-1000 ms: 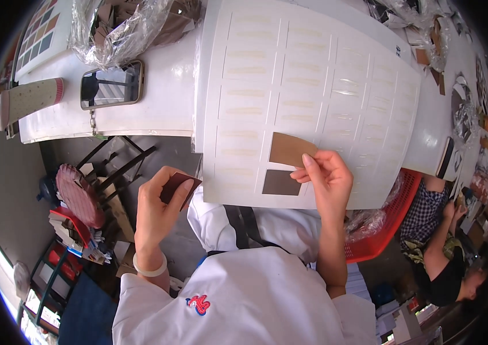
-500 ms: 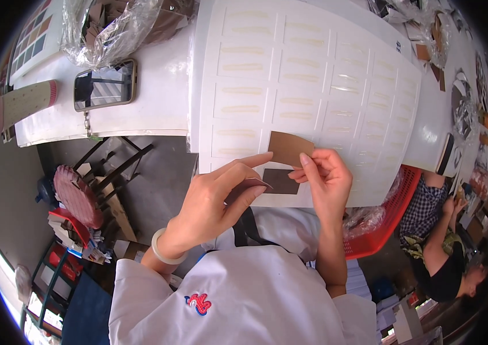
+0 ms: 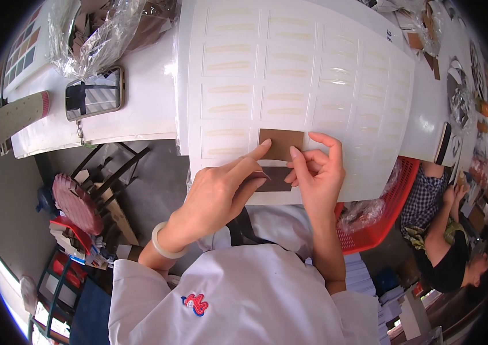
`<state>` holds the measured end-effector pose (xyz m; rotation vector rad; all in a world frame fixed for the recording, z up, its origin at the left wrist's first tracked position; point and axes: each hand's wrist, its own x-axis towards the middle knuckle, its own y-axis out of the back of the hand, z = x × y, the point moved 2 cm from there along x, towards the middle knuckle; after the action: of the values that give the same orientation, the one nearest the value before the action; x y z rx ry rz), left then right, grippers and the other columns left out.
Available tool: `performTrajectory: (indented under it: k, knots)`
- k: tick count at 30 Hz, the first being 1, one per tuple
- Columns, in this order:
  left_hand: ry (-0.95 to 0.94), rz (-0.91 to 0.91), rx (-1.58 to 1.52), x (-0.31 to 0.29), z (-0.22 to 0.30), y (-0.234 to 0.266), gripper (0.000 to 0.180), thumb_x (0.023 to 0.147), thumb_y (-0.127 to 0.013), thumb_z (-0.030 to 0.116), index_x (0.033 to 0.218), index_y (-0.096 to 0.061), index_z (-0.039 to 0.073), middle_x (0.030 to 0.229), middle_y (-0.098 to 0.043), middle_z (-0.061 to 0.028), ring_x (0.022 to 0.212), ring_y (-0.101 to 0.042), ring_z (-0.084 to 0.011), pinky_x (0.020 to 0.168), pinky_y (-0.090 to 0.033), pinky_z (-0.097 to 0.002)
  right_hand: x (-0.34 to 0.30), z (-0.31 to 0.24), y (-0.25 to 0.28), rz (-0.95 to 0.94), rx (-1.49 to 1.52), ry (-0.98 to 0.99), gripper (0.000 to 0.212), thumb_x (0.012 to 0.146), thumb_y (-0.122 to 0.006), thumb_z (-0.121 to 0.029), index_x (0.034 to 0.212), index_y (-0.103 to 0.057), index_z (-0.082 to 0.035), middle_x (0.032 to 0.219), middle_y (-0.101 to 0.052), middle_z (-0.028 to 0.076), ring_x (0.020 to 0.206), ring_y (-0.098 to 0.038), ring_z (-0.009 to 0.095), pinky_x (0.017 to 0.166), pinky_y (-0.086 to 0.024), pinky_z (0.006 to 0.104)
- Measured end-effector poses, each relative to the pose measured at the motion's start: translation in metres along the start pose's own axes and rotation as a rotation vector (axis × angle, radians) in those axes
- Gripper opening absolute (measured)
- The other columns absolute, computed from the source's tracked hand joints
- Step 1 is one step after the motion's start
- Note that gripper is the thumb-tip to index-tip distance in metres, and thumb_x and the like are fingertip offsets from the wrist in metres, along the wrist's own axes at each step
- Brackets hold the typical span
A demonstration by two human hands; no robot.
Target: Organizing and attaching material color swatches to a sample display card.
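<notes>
A white sheet (image 3: pixel 259 63) marked with rows of rectangular outlines, most with yellowish glue-like streaks, lies before me. On its near part a brown card swatch (image 3: pixel 283 144) rests within an outline, just above a darker brown swatch (image 3: pixel 278 179). My left hand (image 3: pixel 215 192) presses the brown swatch's left side with its index fingertip. Between its thumb and palm it keeps a dark reddish swatch (image 3: pixel 262 174), mostly hidden; whether more lie beneath I cannot tell. My right hand (image 3: pixel 319 181) has its thumb and curled fingers at the brown swatch's lower right corner, index finger raised.
A phone (image 3: pixel 94 95) and a speckled bottle-like object (image 3: pixel 22 115) lie on the table at left, near clear plastic bags (image 3: pixel 91 40) of card scraps. A red basket (image 3: pixel 373 227) stands beside my right arm. Another person (image 3: pixel 442 241) works at far right; a pink stool (image 3: pixel 76 201) is at left.
The brown swatch, tilted and lifted on its right before, now lies nearly flat and square on the sheet. My left fingertip has moved onto it; my right index finger has risen off.
</notes>
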<state>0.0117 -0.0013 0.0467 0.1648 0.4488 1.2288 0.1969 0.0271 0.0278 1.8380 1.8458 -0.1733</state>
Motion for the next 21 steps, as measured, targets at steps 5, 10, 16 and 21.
performTrajectory:
  k: [5,10,16,21]
  knots:
    - [-0.026,0.018,0.060,0.001,0.001,-0.002,0.012,0.086,-0.067,0.005,0.097,-0.062,0.000,0.121,-0.067,-0.0075,0.061,-0.065,-0.0298,0.054,-0.051,-0.0365,0.001,0.000,0.000,-0.016,-0.029,0.024,0.031,0.090,-0.066,-0.001,0.115,-0.048,0.000,0.066,-0.066,0.008,0.049,-0.059,0.010,0.044,-0.045,0.0218]
    - [-0.033,0.042,0.077,0.002,0.002,-0.003,0.012,0.086,-0.068,0.005,0.094,-0.061,0.000,0.123,-0.066,-0.0068,0.062,-0.065,-0.0296,0.054,-0.051,-0.0360,0.002,-0.004,0.001,-0.023,-0.048,0.020,0.032,0.090,-0.067,-0.001,0.115,-0.048,0.000,0.065,-0.065,0.007,0.050,-0.060,0.010,0.045,-0.045,0.0214]
    - [0.009,0.170,-0.075,0.005,0.003,-0.003,0.012,0.086,-0.070,0.004,0.093,-0.061,0.001,0.096,-0.073,-0.0125,0.064,-0.069,-0.0249,0.056,-0.052,-0.0346,0.000,-0.017,0.009,0.036,-0.403,0.287,0.020,0.086,-0.072,-0.002,0.102,-0.060,0.000,0.073,-0.066,0.005,0.058,-0.059,0.008,0.048,-0.042,0.0209]
    - [0.031,0.086,-0.160,0.012,0.007,0.001,0.047,0.082,-0.076,0.005,0.124,-0.054,0.006,0.072,-0.067,-0.0073,0.061,-0.067,-0.0221,0.054,-0.051,-0.0305,-0.005,-0.026,0.002,-0.374,-0.074,0.332,0.009,0.086,-0.071,-0.001,0.092,-0.065,0.001,0.082,-0.068,0.005,0.065,-0.062,0.009,0.052,-0.045,0.0194]
